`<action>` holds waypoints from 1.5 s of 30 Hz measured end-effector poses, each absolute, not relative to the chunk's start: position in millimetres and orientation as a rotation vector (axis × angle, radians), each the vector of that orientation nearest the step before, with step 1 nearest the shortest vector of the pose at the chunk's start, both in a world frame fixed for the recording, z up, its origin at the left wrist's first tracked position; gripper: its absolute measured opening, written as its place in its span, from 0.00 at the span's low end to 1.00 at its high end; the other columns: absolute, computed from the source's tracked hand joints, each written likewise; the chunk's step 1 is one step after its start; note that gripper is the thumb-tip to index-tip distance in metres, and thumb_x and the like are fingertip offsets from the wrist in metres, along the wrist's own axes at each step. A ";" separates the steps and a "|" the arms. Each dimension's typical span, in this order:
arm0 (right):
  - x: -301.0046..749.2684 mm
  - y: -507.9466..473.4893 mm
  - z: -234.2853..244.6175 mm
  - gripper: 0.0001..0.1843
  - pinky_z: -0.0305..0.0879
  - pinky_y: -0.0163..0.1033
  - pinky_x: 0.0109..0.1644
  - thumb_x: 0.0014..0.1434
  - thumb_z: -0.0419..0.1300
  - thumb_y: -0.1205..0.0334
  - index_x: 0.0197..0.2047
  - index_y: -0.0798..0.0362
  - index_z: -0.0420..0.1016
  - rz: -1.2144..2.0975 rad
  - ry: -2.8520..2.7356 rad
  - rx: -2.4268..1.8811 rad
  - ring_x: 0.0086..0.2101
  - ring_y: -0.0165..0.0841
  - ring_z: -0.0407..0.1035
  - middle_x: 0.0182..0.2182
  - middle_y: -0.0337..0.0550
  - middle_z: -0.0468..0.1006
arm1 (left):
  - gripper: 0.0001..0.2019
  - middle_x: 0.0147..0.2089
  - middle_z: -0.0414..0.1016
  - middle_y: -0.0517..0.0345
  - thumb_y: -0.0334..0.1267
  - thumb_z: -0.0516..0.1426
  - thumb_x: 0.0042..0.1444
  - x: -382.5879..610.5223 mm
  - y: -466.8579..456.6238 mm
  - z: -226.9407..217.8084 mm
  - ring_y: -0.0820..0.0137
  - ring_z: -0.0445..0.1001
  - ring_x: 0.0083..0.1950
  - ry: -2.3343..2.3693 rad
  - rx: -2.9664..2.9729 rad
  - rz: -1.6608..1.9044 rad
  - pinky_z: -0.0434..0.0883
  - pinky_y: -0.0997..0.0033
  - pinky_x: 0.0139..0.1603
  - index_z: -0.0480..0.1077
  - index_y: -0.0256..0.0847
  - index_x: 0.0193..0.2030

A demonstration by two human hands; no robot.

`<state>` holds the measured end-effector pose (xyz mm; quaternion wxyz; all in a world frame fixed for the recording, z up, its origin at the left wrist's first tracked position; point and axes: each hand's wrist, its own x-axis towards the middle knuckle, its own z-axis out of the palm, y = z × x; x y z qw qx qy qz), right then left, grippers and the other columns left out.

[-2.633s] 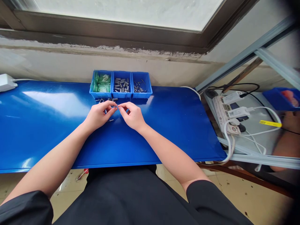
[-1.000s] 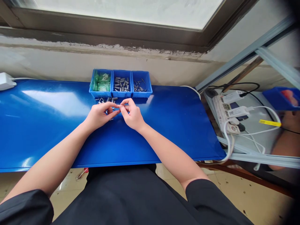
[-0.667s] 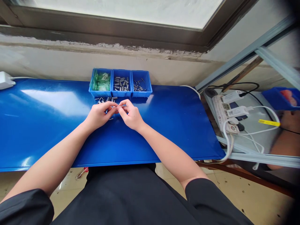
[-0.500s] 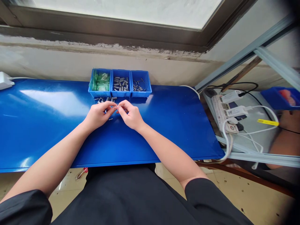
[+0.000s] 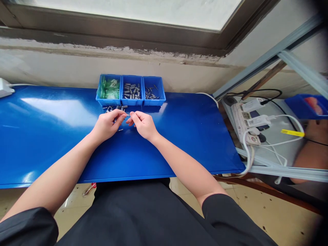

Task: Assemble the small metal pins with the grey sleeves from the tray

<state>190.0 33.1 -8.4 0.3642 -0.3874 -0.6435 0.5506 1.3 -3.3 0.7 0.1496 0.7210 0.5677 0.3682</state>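
Over the blue table, my left hand (image 5: 109,123) pinches a small, thin metal pin (image 5: 128,115) between thumb and fingertips. The pin's other end meets the pinched thumb and index finger of my right hand (image 5: 144,125). Fingertips hide most of what is held, so its exact shape is hard to make out. Just behind my left hand lies a loose group of small metal cylinders and pins (image 5: 124,108), partly covered by the fingers. One more loose metal pin (image 5: 120,130) rests on the table below my left fingertips.
Three joined blue bins stand against the wall: the left bin (image 5: 108,101) has green plastic bags, the middle bin (image 5: 132,102) grey metal cylinders, the right bin (image 5: 154,102) thin pins. To the right, a power strip (image 5: 242,123) with cables sits beside a metal frame (image 5: 284,172).
My right hand has shifted slightly right, opening a small gap between the two sets of fingertips where the pin now shows. My left hand stays almost in place.
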 end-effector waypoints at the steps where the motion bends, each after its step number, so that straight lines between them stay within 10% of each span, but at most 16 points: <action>1: 189.9 33.0 -8.6 0.25 0.71 0.34 0.42 0.69 0.54 0.41 0.32 0.54 0.76 1.400 -1.663 -0.998 0.33 0.27 0.76 0.33 0.40 0.83 | 0.17 0.33 0.81 0.58 0.49 0.54 0.67 1.5 -3.3 0.3 0.77 0.72 0.29 1.627 2.068 1.069 0.70 0.78 0.34 0.78 0.40 0.44; 31: 189.8 31.8 -9.5 0.19 0.73 0.34 0.42 0.69 0.54 0.45 0.37 0.52 0.72 1.416 -1.625 -0.965 0.33 0.28 0.76 0.32 0.40 0.82 | 0.19 0.26 0.75 0.59 0.52 0.53 0.67 0.0 -3.3 3.8 0.76 0.69 0.26 1.667 2.005 1.103 0.67 0.77 0.32 0.73 0.40 0.33; 45: 189.7 31.9 -5.6 0.19 0.72 0.32 0.40 0.70 0.54 0.46 0.36 0.53 0.71 1.428 -1.608 -0.967 0.31 0.26 0.75 0.32 0.39 0.82 | 0.15 0.27 0.75 0.62 0.50 0.57 0.63 2.3 -4.8 4.4 0.77 0.69 0.27 1.634 1.983 1.131 0.68 0.77 0.34 0.75 0.41 0.46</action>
